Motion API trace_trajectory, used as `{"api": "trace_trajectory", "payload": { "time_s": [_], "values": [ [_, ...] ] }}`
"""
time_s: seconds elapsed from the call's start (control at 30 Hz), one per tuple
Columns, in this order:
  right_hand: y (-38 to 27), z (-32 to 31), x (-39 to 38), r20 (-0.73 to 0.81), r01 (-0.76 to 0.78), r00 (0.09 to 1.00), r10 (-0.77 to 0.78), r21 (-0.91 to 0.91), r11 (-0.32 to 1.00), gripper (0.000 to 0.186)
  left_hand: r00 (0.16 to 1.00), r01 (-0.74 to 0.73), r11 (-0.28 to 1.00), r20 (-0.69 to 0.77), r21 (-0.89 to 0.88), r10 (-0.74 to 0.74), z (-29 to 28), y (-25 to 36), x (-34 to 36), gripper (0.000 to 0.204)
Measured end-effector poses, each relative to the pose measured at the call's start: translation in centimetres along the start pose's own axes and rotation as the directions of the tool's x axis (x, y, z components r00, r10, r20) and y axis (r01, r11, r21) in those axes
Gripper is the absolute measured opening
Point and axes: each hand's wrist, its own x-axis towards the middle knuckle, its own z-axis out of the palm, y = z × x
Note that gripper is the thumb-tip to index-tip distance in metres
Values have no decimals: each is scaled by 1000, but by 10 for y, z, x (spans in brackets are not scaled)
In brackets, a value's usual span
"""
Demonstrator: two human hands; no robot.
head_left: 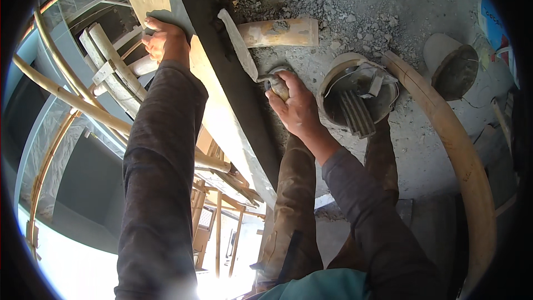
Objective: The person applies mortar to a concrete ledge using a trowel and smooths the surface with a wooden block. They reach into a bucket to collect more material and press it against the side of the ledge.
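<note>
My right hand (298,105) is closed round the rounded handle of a trowel (239,45). The blade points up and away, seen nearly edge-on, beside the dark, damp-looking side of a low wall (214,97). My left hand (166,41) is on the wall's pale, sunlit top, its fingers curled over the outer edge. Right of my right hand stands a mortar-crusted bucket (332,110) with a wire handle. A ridged grey piece (357,114) and another tool, too caked to name, lie in it.
Beyond the wall are bamboo scaffold poles (83,103) and a drop. A tan curved board (277,32) lies by the wall among rubble (355,19). A long curved plank (452,128), a tipped bucket (438,50) and a blue container (491,25) are at right.
</note>
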Motion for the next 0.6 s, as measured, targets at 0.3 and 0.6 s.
{"api": "trace_trajectory", "payload": {
  "time_s": [0.3, 0.6],
  "values": [
    [-11, 76, 37, -42, 45, 998, -50, -125, 991, 47, 1000, -9, 1000, 24, 10, 8, -10, -1, 0, 80],
    [-18, 60, -40, 137, -75, 984, 113, -257, 964, 60, 986, 10, 1000, 167, -2, -10, -25, 3, -5, 82]
  ]
}}
